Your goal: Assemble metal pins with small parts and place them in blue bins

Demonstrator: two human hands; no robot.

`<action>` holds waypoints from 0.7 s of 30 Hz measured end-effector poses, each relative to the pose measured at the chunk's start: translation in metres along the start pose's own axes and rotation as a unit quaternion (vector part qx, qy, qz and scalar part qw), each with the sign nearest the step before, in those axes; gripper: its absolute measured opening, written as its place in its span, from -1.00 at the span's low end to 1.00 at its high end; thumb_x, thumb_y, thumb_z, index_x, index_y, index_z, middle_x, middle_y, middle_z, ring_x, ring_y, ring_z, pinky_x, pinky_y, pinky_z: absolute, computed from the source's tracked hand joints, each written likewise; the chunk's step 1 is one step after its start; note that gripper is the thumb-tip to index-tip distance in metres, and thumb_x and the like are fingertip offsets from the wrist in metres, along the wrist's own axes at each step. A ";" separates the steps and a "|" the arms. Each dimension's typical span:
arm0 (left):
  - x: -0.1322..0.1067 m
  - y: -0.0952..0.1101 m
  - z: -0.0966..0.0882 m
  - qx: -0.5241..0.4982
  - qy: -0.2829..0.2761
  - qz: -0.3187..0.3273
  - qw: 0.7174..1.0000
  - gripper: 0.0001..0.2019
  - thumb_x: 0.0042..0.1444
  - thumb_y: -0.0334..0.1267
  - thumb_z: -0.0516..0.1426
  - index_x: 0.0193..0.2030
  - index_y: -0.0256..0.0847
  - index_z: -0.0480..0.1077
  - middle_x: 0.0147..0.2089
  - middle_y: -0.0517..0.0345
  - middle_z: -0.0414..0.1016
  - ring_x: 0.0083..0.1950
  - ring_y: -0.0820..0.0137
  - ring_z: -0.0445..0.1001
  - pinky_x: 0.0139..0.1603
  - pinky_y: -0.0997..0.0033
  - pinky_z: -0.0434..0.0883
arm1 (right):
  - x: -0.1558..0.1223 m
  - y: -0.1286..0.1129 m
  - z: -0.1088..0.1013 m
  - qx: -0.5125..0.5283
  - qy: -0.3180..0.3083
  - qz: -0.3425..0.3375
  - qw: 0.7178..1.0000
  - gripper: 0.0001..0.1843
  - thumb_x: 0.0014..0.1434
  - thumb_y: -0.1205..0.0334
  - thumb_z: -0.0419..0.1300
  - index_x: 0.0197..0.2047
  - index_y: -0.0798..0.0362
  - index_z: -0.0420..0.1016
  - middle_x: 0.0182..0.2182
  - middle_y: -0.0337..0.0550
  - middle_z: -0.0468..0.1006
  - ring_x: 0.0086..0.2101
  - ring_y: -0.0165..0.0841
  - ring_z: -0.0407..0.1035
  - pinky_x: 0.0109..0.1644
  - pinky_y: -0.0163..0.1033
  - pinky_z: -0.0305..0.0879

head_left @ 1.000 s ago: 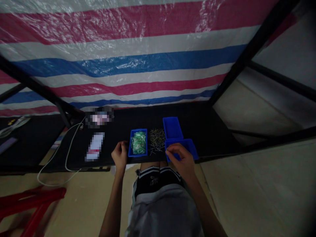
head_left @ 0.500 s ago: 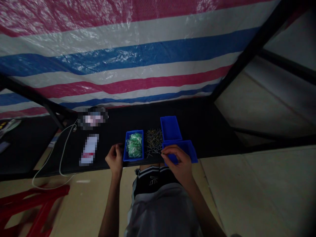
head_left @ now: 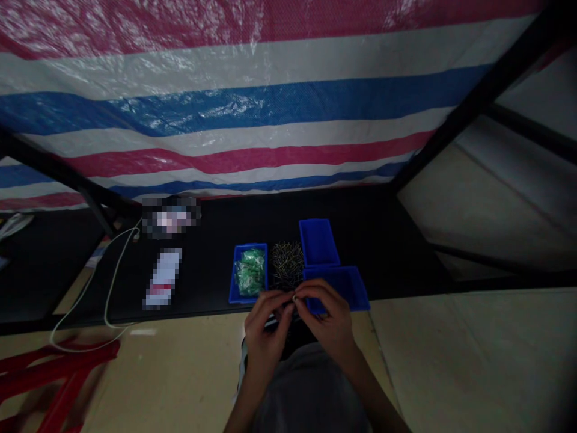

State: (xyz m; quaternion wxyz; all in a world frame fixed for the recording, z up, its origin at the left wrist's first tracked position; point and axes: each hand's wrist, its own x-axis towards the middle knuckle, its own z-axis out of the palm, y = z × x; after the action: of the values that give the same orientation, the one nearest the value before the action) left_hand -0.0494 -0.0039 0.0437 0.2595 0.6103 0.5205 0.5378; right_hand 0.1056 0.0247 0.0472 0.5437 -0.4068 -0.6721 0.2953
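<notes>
My left hand [head_left: 267, 322] and my right hand [head_left: 328, 317] meet at the near edge of the black table [head_left: 216, 264], fingertips pinched together on one small pale part [head_left: 294, 297] too small to name. Just beyond them lies a loose pile of thin metal pins [head_left: 286, 264]. A blue bin of small green pieces [head_left: 249, 273] stands left of the pile. Two blue bins stand to its right: a far one [head_left: 318, 242] and a near one [head_left: 343, 286] beside my right hand.
A white cable [head_left: 108, 270] trails off the table's left edge toward the floor. Two blurred flat items [head_left: 163, 279] lie on the left of the table. A red stool [head_left: 49, 373] stands at lower left. A striped tarp [head_left: 252, 108] hangs behind; black frame bars cross left and right.
My left hand has left the green bin's side and moved right to join my right hand. Both now pinch a small part in front of the pin pile.
</notes>
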 end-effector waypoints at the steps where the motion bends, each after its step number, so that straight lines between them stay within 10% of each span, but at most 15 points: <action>1: -0.001 -0.001 0.002 -0.011 0.001 -0.011 1.000 -0.87 0.28 -0.35 0.29 -0.07 -0.10 0.65 -0.13 0.11 0.63 -0.21 0.41 0.60 -0.25 0.51 0.52 | -0.003 -0.001 -0.001 -0.012 -0.001 -0.002 1.000 -0.79 0.29 0.47 0.29 -0.11 -0.04 0.57 -0.21 -0.19 0.62 -0.20 -0.37 0.57 -0.11 -0.28 0.53; 21: -0.029 -0.029 -0.011 0.078 -0.090 -0.074 0.990 -0.86 0.37 -0.30 0.21 -0.06 -0.12 0.63 -0.28 0.20 0.67 -0.33 0.44 0.60 -0.27 0.51 0.49 | -0.029 0.051 -0.060 -0.311 -0.047 0.017 0.949 -0.94 0.39 0.25 0.28 -0.07 -0.05 0.56 -0.19 -0.16 0.67 -0.15 -0.19 0.53 0.01 -0.06 0.47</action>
State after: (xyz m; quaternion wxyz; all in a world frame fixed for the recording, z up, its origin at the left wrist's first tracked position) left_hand -0.0659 -0.0241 0.0103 0.2955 0.6343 0.5794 0.4179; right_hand 0.1776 0.0218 0.0045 0.3529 -0.5528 -0.7484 0.0990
